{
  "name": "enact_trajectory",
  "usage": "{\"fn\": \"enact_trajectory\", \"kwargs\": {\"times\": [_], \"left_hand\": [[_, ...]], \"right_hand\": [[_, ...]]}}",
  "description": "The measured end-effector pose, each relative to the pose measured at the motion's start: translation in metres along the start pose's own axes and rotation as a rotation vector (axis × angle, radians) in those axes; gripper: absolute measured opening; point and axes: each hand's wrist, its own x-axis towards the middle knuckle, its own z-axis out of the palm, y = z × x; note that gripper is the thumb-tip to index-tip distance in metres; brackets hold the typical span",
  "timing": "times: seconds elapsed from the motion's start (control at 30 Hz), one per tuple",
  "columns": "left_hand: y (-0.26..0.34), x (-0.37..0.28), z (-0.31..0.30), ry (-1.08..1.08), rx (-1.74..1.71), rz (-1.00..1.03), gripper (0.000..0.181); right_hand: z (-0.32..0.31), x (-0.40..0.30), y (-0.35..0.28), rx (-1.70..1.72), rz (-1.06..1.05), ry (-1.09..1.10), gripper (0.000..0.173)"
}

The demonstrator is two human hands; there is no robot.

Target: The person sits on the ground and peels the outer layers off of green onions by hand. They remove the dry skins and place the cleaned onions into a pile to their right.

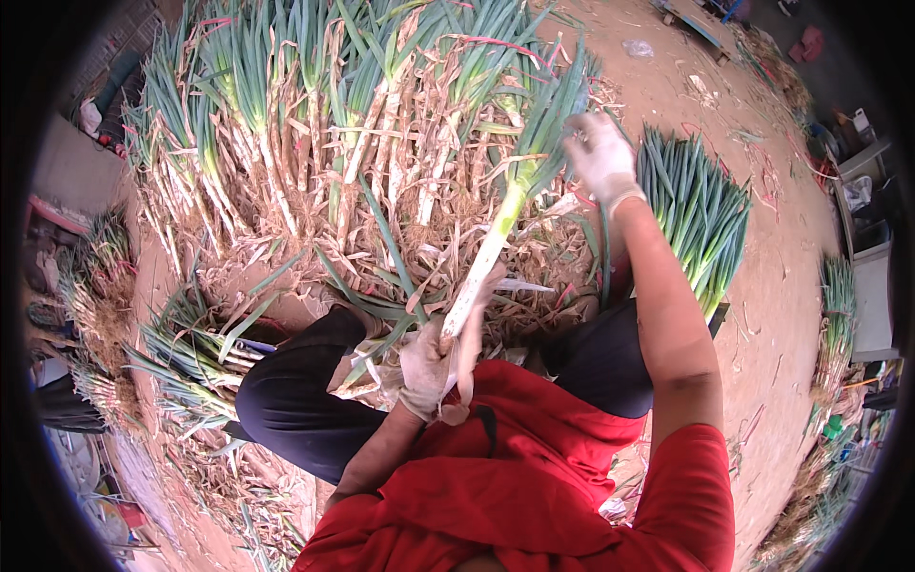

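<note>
My left hand (427, 366), in a pale glove, is closed around the root end of a large green onion (493, 239). Its white stalk slants up to the right, and dry outer husk hangs loose by the hand. My right hand (602, 154), also gloved and slightly blurred, is raised beside the green leaves at the top; whether its fingers touch them is unclear. Behind stand many unpeeled green onions (286, 143) with dry brown husks and soil on their stalks. To the right of my legs lies a bundle of cleaner green onions (693, 214).
Dry husks (550, 250) litter the ground before me. More green onions (193, 357) lie left of my knee. Further bundles lie at the far left (107, 307) and far right (836, 314). Clear plastic (637, 48) and red ties are on the earthen floor.
</note>
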Motion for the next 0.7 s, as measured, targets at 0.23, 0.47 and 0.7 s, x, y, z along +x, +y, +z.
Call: {"fn": "enact_trajectory", "kwargs": {"times": [0.23,0.47,0.7], "left_hand": [[0.020,-0.010,-0.006,-0.064,-0.185,-0.073,0.019],[0.006,-0.002,0.000,-0.032,-0.397,-0.257,0.007],[0.006,0.001,-0.008,-0.070,0.016,-0.087,0.014]], "right_hand": [[0.026,-0.004,-0.016,-0.270,0.013,-0.357,0.020],[-0.009,0.016,0.021,0.477,0.423,0.284,0.013],[0.017,-0.008,-0.026,-0.113,-0.151,-0.226,0.024]]}}
